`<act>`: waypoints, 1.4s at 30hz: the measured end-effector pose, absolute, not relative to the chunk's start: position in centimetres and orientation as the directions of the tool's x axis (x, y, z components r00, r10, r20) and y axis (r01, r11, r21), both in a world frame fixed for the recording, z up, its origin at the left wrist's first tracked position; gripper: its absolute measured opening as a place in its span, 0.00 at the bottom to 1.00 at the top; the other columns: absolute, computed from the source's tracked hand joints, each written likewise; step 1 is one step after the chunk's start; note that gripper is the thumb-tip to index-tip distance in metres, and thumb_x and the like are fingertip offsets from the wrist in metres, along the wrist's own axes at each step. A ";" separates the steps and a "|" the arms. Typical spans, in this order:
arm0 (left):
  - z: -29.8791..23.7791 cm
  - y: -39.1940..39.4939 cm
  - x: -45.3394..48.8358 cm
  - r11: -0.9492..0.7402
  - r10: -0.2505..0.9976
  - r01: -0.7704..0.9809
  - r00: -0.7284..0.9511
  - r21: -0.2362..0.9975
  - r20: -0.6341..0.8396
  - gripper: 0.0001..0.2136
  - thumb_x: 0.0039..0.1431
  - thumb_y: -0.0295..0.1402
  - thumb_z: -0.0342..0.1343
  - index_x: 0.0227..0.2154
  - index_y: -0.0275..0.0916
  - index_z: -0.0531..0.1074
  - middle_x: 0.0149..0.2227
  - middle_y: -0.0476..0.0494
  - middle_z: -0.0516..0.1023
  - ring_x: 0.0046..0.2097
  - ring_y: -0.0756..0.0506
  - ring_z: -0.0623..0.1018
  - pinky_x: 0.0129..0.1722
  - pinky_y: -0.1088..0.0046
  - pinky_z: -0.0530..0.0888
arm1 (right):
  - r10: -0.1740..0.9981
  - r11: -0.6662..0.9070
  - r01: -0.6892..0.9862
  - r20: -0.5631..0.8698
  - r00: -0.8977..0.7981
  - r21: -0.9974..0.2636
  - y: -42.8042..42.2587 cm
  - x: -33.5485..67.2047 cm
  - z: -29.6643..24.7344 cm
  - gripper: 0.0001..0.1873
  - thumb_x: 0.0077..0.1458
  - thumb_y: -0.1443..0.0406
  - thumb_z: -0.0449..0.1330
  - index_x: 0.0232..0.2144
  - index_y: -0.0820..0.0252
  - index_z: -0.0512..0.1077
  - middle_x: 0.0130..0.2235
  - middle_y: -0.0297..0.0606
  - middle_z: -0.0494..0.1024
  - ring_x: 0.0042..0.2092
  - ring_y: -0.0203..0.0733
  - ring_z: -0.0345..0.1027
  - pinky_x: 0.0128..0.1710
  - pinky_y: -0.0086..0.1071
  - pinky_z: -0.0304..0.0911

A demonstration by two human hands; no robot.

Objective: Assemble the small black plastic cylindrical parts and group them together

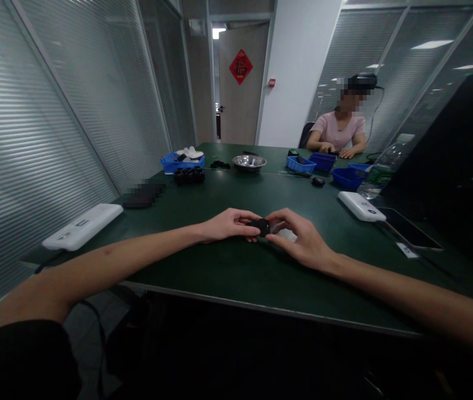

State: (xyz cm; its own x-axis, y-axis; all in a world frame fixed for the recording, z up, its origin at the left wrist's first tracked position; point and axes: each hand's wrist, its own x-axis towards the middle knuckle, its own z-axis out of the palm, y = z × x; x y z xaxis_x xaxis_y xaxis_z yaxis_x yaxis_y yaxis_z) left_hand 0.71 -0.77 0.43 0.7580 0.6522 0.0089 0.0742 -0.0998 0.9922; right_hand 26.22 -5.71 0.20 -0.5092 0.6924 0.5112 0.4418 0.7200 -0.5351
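Blinds (48, 116) are ranged behind glass along the left, and a green table (203, 266) is spread across the room. At the far wall a door (242, 111) is seen ajar, with a red sign (240, 67) fixed to it. A co-worker (338, 129) in a pink top is seated at the table's far right, both hands held near a blue tray (323, 162). A white box (81, 226) is placed at the table's left edge; a second white box (361, 206) is laid at the right, with a bottle (380, 173) set behind it and a phone (413, 229) laid just beside it. Toward the far end, a blue basket (182, 166) heaped with white and dark pieces is set at the left, and a steel bowl (249, 165) at the middle. By the curled right hand (300, 236) a white piece (288, 234) is partly hidden; whether it is held cannot be told. Over the near middle of the table, a black part (263, 226) is held between both hands: it is gripped by the left hand (234, 223), thumb against fingers, and its right end is pinched by the right hand's thumb and fingertip.
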 end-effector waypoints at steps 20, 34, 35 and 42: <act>0.1 -0.6 0.7 -0.097 0.643 0.043 0.766 0.994 0.030 0.22 0.61 0.34 0.67 0.56 0.34 0.74 0.47 0.37 0.81 0.41 0.49 0.81 0.48 0.67 0.77 | 0.758 0.651 0.501 0.445 -0.478 -0.570 -5.8 26.3 0.2 0.14 0.68 0.57 0.59 0.52 0.56 0.69 0.45 0.41 0.80 0.43 0.45 0.77 0.39 0.39 0.75; 0.3 -0.7 0.8 -0.067 0.645 0.028 0.764 0.997 0.022 0.22 0.60 0.33 0.67 0.55 0.33 0.74 0.46 0.39 0.81 0.40 0.49 0.81 0.48 0.67 0.76 | 0.722 0.692 0.503 0.490 -0.489 -0.517 -5.6 26.1 0.2 0.14 0.67 0.58 0.61 0.52 0.55 0.71 0.47 0.42 0.78 0.43 0.46 0.75 0.39 0.40 0.75; 0.3 -0.8 0.8 -0.062 0.650 0.030 0.760 0.998 0.018 0.22 0.59 0.33 0.67 0.55 0.33 0.74 0.46 0.39 0.81 0.40 0.49 0.81 0.48 0.66 0.76 | 0.701 0.713 0.483 0.507 -0.502 -0.508 -5.6 26.2 0.1 0.14 0.66 0.59 0.61 0.52 0.55 0.71 0.48 0.42 0.78 0.44 0.46 0.75 0.41 0.41 0.75; 0.4 -0.8 0.8 -0.071 0.637 0.029 0.771 0.997 0.023 0.23 0.60 0.34 0.67 0.56 0.33 0.74 0.45 0.38 0.82 0.40 0.49 0.81 0.48 0.67 0.76 | 0.708 0.706 0.494 0.529 -0.469 -0.507 -5.7 26.0 0.3 0.16 0.66 0.58 0.61 0.54 0.55 0.70 0.49 0.43 0.78 0.45 0.47 0.75 0.43 0.42 0.75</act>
